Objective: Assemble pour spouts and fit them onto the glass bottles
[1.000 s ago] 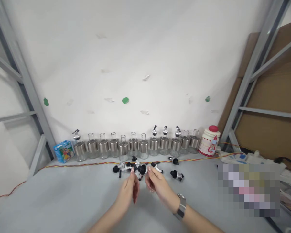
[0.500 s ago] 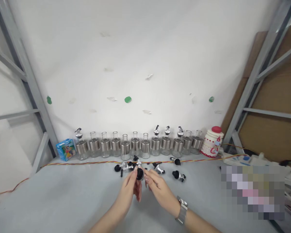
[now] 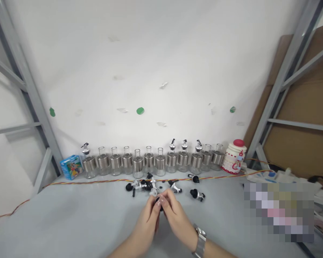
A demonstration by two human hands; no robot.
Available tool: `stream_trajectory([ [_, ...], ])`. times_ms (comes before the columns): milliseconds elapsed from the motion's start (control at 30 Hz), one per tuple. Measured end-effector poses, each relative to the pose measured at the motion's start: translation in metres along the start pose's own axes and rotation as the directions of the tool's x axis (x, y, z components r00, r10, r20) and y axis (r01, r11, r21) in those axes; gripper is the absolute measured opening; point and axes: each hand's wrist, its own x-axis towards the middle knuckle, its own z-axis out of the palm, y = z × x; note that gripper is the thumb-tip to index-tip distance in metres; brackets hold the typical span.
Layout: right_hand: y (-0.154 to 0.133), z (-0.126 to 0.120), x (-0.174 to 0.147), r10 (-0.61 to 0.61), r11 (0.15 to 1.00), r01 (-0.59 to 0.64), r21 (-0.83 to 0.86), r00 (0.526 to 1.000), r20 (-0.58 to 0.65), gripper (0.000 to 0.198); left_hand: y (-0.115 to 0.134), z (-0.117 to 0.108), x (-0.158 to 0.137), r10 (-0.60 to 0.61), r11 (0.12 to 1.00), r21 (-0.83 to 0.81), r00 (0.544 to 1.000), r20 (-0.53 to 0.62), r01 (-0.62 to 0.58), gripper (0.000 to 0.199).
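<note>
Whitish wall with green and silvery patches rises behind a flat grey tabletop, where twelve clear glass bottles with brushed-steel sleeves stand in a row, four of them fitted with silver-and-black spouts. Near the tabletop's middle, a small round black stopper piece is pinched between the fingertips of the left hand and the right hand, both closed in on it from opposite sides with thumbs uppermost. Fingers hide most of it, so its full shape cannot be told. It looks light and unlikely to break, probably rubbery and a little yielding, with decent grip on the black part; any smooth metal portion would likely be more slippery, so the rim seems the surest hold. It sits right at the fingertips rather than deep in the palms, just on the near side of a loose pile of silver-and-black pour spouts. Two more silver-and-black spouts lie apart, to the right.
</note>
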Motion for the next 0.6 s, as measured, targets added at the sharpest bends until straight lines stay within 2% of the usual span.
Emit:
stream_trajectory([
  [200, 0.007, 0.009, -0.005, 0.005, 1.0, -0.007, -0.025, 0.996, -0.084, 0.027, 0.005, 0.003, -0.007, -0.009, 0.999, -0.033, 1.0, -0.026, 0.008, 0.031],
  [300, 0.012, 0.012, -0.003, 0.015, 1.0, -0.013, 0.015, 0.994, -0.109, 0.03, 0.005, 0.001, -0.004, -0.015, 0.998, -0.057, 1.0, -0.019, 0.014, 0.031],
  [500, 0.025, 0.014, 0.009, 0.166, 0.971, -0.154, 0.183, 0.985, -0.051, 0.037, 0.003, 0.0, 0.004, -0.083, 0.989, -0.13, 0.992, -0.09, 0.071, 0.045],
  [600, 0.021, 0.015, 0.005, 0.156, 0.974, -0.147, 0.173, 0.987, -0.043, 0.033, 0.0, 0.001, 0.003, -0.106, 0.98, -0.186, 0.983, -0.151, 0.077, 0.046],
])
